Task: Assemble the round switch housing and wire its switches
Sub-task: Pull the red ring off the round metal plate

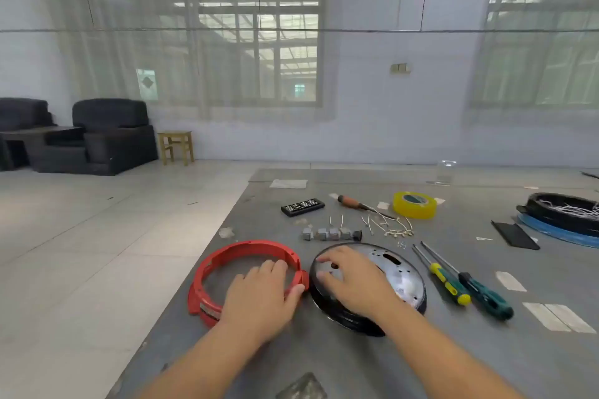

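Observation:
A red plastic ring [227, 249] lies flat on the grey table. My left hand [259, 295] grips its right side, fingers inside the ring and thumb outside. Right beside it sits a round black housing base with a shiny metal plate [402, 272], tilted toward me. My right hand [353, 282] rests on the plate with fingers spread; its thumb is hidden. Behind them stands a row of small grey switches [330, 233]. Short white wires [389, 225] and tiny screws [402, 244] lie to the right of the switches.
Right of the base lie a yellow-handled screwdriver [450, 285] and a green-handled screwdriver [486, 293]. Further back are a bit set [302, 207], a wooden-handled tool [351, 202] and a yellow tape roll [415, 204]. Another black round housing [564, 214] sits far right. The table's left edge runs close to the ring.

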